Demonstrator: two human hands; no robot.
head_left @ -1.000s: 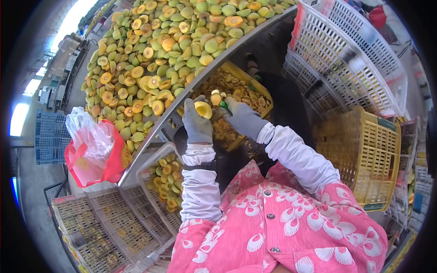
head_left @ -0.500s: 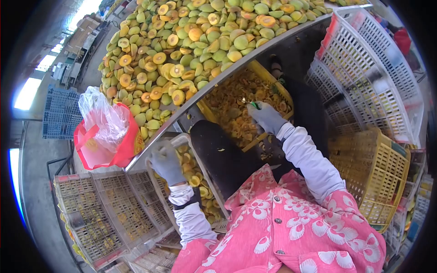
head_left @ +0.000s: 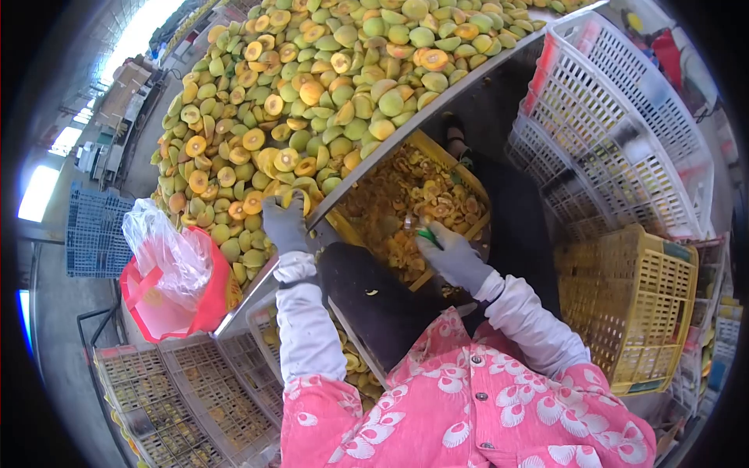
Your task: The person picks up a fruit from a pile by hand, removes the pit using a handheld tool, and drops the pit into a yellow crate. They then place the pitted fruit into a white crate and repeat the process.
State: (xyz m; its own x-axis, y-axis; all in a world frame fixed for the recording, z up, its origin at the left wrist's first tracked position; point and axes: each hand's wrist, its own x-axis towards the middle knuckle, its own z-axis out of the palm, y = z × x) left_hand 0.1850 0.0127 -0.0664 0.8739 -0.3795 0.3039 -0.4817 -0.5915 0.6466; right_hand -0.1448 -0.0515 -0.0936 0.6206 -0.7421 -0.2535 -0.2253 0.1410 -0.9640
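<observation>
Halved green and orange fruit (head_left: 328, 86) lie heaped on a metal-edged table. My left hand (head_left: 285, 225), in a grey glove, reaches over the table's edge, its fingers closed round a fruit half at the near side of the heap. My right hand (head_left: 452, 257), also gloved, is closed on a small green-handled tool (head_left: 427, 235) above a yellow crate (head_left: 482, 187) of fruit scraps. The tool's tip is hard to make out.
A red bag (head_left: 207, 292) with clear plastic sits at the table's left edge. White crates (head_left: 616, 117) and a yellow basket (head_left: 632, 312) stand at the right. Partly under my left arm is a crate of fruit pieces (head_left: 355, 363); more crates (head_left: 164, 398) stand lower left.
My left hand has moved up from the crate of fruit pieces to the heap and taken hold of a fruit half. My right hand has shifted slightly down with the tool.
</observation>
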